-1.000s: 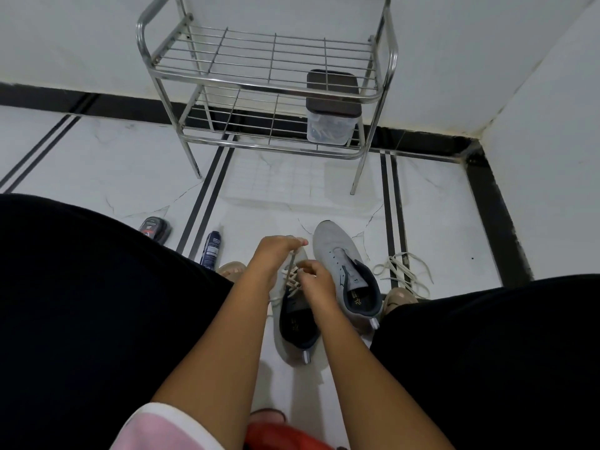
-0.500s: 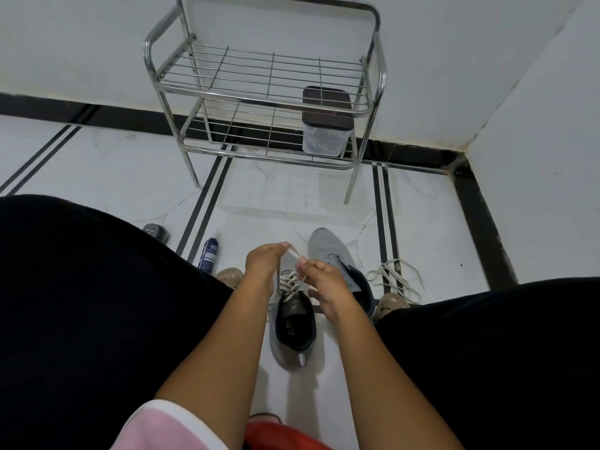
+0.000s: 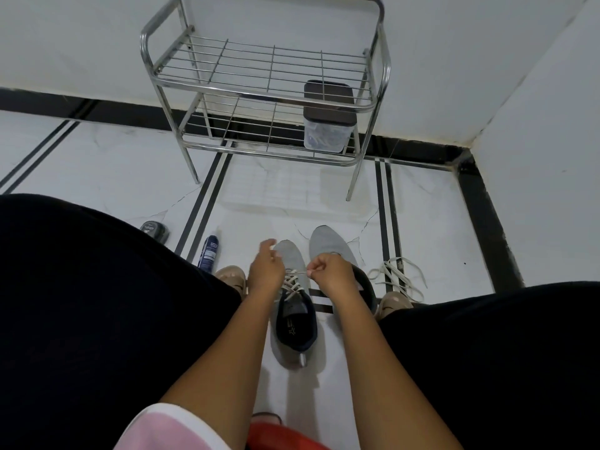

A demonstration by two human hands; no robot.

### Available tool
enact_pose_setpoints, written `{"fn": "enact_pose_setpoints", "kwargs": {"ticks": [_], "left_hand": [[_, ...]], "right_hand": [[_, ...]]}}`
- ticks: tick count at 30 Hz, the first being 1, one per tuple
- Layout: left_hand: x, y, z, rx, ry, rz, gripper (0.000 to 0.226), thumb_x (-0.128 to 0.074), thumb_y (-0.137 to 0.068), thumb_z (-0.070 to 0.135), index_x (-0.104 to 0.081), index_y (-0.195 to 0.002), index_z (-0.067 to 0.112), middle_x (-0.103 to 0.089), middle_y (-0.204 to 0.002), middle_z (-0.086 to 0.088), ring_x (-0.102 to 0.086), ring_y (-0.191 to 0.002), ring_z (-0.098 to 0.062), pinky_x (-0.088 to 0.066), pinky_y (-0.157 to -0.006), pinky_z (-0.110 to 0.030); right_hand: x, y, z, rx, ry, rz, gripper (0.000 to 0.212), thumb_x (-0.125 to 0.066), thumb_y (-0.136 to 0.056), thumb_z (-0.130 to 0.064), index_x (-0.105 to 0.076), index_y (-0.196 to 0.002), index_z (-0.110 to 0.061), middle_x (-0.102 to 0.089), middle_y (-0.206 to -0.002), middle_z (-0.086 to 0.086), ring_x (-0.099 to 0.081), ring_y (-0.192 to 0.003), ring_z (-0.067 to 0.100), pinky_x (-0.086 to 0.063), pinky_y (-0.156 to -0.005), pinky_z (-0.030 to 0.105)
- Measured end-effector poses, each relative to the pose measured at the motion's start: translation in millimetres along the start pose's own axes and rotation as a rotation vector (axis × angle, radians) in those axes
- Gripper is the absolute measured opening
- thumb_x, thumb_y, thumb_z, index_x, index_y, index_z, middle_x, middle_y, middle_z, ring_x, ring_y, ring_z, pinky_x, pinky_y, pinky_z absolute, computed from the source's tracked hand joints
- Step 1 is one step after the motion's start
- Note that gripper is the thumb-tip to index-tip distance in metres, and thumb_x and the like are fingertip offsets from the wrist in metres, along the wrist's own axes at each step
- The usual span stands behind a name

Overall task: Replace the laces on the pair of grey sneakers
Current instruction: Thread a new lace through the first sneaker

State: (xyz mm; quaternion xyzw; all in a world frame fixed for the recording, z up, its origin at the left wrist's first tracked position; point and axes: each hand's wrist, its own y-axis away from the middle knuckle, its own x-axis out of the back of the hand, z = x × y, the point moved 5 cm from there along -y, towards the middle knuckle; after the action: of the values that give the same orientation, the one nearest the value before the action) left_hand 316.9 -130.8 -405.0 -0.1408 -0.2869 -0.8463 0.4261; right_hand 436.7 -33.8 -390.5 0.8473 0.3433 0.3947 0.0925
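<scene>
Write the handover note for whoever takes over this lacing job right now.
Right hand pinches a lace end at the left sneaker; left hand is beside it, grip unclear.
Left sneaker has crossed laces in its eyelets; how far along they are is unclear.
Right sneaker stands beside it, mostly hidden.
Loose laces lie on the floor to the right.
Left: finish this shoe, check the other.

Bare floor (image 3: 285, 203) lies open in the frame's middle, between the metal rack (image 3: 266, 102) above and the grey sneakers (image 3: 293, 306) below. Black-clad knees (image 3: 97, 303) wall off lower left and right. At left, a blue bottle (image 3: 209, 253) and what may be a small tin (image 3: 155, 230); loose laces (image 3: 397, 277) clutter the right.
</scene>
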Motion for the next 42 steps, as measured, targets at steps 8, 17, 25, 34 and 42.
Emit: {"fn": "enact_pose_setpoints", "kwargs": {"ticks": [8, 17, 25, 34, 42], "left_hand": [[-27.5, 1.0, -14.2, -0.027, 0.001, -0.31, 0.013, -0.06, -0.092, 0.022, -0.067, -0.086, 0.013, -0.064, -0.075, 0.0, -0.058, -0.074, -0.018, -0.044, -0.068, -0.027], [-35.6, -5.4, -47.9, 0.036, -0.325, -0.193, 0.025, -0.061, -0.084, 0.033, -0.056, -0.06, 0.026, -0.069, -0.085, -0.002, -0.063, -0.09, -0.026, -0.051, -0.083, -0.038], [-47.4, 4.5, -68.7, -0.009, -0.536, -0.087, 0.012, -0.068, -0.078, 0.035, -0.075, -0.083, 0.028, -0.056, -0.111, 0.007, -0.053, -0.106, -0.02, -0.046, -0.089, -0.032], [-53.7, 6.9, -66.3, 0.006, -0.421, -0.07, 0.008, -0.07, -0.078, 0.033, -0.076, -0.082, 0.029, -0.051, -0.12, 0.009, -0.043, -0.118, -0.019, -0.038, -0.099, -0.041], [-59.7, 12.6, -54.7, -0.157, -0.641, -0.109, 0.015, -0.063, -0.083, 0.035, -0.076, -0.085, 0.027, -0.046, -0.13, 0.01, -0.032, -0.129, -0.018, -0.022, -0.11, -0.045]], "right_hand": [[-7.4, -13.9, 22.1, -0.106, -0.26, 0.117, 0.019, -0.059, -0.09, -0.008, -0.072, -0.102, -0.005, -0.071, -0.096, 0.007, -0.065, -0.089, 0.021, -0.053, -0.08, 0.03], [-57.5, -4.7, 58.2, -0.148, 0.094, -0.108, 0.022, -0.063, -0.089, -0.017, -0.07, -0.109, -0.015, -0.069, -0.11, 0.004, -0.062, -0.106, 0.024, -0.045, -0.084, 0.025], [-63.3, -15.4, 85.9, -0.299, -0.285, -0.037, 0.025, -0.054, -0.093, -0.004, -0.069, -0.113, -0.005, -0.07, -0.111, 0.012, -0.064, -0.098, 0.024, -0.051, -0.093, 0.034], [-74.1, -21.7, 96.6, -0.347, -0.408, -0.033, 0.023, -0.054, -0.092, -0.001, -0.069, -0.11, -0.002, -0.07, -0.106, 0.014, -0.061, -0.093, 0.022, -0.052, -0.095, 0.039], [-75.8, -21.5, 99.7, -0.359, -0.465, -0.075, 0.025, -0.054, -0.093, -0.002, -0.069, -0.112, -0.006, -0.07, -0.107, 0.011, -0.062, -0.093, 0.019, -0.051, -0.093, 0.038]]}}
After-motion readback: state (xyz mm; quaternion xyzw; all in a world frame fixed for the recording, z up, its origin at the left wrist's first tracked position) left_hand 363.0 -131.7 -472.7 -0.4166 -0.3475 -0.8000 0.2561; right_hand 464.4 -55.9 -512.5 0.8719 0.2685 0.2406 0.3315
